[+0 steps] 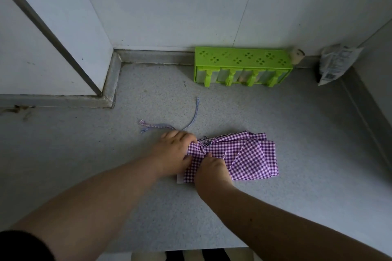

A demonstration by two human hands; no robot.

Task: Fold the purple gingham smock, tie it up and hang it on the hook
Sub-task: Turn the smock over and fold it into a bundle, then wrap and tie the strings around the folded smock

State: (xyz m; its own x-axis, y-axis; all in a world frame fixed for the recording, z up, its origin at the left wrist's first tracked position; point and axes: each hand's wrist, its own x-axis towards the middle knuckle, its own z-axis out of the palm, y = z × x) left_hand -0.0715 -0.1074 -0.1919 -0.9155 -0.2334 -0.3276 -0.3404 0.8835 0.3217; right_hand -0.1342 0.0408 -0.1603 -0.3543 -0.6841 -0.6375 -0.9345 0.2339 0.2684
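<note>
Both hands are bunching up the near-left end of the purple gingham smock (250,159): left hand (175,152) gripping the gathered cloth, right hand (212,168) pinching the folds. It's thin checked cotton, fanned in flat pleats on the speckled grey counter (275,207). Loose tie strings (165,126) trail behind, and a green plastic spice rack (241,65) stands by the wall.

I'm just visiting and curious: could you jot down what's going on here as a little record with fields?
Surface: grey speckled counter
Garment: purple gingham smock, folded in layers, lying flat
Left hand: grips the smock's left end
Right hand: pinches the fabric beside it
Tie strings: loose on the counter, not yet tied
Behind: green plastic rack against the wall
Hook: not in view
</note>
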